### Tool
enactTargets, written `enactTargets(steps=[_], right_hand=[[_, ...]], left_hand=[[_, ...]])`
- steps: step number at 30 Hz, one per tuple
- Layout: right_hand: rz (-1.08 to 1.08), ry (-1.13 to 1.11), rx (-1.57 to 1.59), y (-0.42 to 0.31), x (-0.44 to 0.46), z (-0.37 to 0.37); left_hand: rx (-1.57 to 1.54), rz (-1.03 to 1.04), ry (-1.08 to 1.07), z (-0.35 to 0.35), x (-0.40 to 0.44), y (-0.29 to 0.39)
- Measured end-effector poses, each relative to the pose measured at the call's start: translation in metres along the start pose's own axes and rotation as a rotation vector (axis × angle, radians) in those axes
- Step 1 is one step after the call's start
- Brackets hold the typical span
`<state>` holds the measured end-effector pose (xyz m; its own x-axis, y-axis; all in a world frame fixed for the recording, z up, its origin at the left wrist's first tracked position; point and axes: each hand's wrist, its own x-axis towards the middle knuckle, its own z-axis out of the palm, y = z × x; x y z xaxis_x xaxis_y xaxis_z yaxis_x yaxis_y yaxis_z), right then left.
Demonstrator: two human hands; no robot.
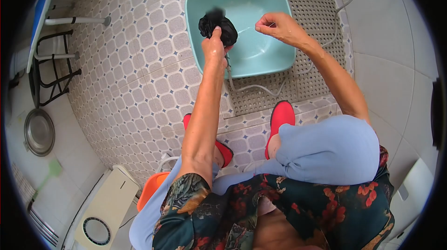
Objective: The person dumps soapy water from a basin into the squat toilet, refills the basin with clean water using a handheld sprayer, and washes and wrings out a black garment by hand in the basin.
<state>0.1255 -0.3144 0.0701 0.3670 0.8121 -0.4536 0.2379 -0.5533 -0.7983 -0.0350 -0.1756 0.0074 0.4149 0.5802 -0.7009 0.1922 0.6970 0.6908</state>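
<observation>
My left hand is closed around a bunched black cloth over the left part of a light teal plastic basin. The thumb presses on top of the cloth, and its upper end is blurred by motion. Just under this hand, the end of a grey hose shows at the basin's near rim; whether the hand touches it I cannot tell. Over the right side of the basin is my right hand, wet, its fingers curled and thumb drawn in, with nothing visible in them.
The basin stands on a perforated grey mat on patterned tiles. The hose loops over the mat toward the right wall. Red shoes are near the mat's front edge. At left are a folding chair frame and a metal lid.
</observation>
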Motion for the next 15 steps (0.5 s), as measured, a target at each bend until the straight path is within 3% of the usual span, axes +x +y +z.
enactTargets(steps=[4, 6, 7, 9, 10, 12, 15], right_hand=[[-0.147, 0.158, -0.123, -0.017, -0.01, 0.006], [-0.358, 0.424, -0.193, -0.027, -0.015, 0.0], [-0.362, 0.419, -0.193, -0.034, -0.017, -0.004], [-0.502, 0.66, -0.067, -0.049, -0.021, -0.017], [-0.504, 0.656, -0.07, -0.054, -0.022, -0.024], [-0.563, 0.618, 0.333, -0.059, -0.026, -0.035], [-0.614, 0.667, 0.321, -0.065, -0.034, -0.041]], left_hand=[[-0.006, -0.035, 0.033, 0.003, -0.007, -0.002], [-0.004, -0.05, 0.024, 0.003, -0.007, -0.005], [-0.008, -0.049, 0.029, 0.002, -0.006, -0.006], [-0.014, -0.046, 0.026, 0.002, -0.003, -0.009], [-0.018, -0.046, 0.028, 0.003, -0.004, -0.008], [0.01, -0.028, 0.029, 0.005, -0.006, -0.007], [0.038, -0.025, 0.021, 0.007, -0.006, -0.005]])
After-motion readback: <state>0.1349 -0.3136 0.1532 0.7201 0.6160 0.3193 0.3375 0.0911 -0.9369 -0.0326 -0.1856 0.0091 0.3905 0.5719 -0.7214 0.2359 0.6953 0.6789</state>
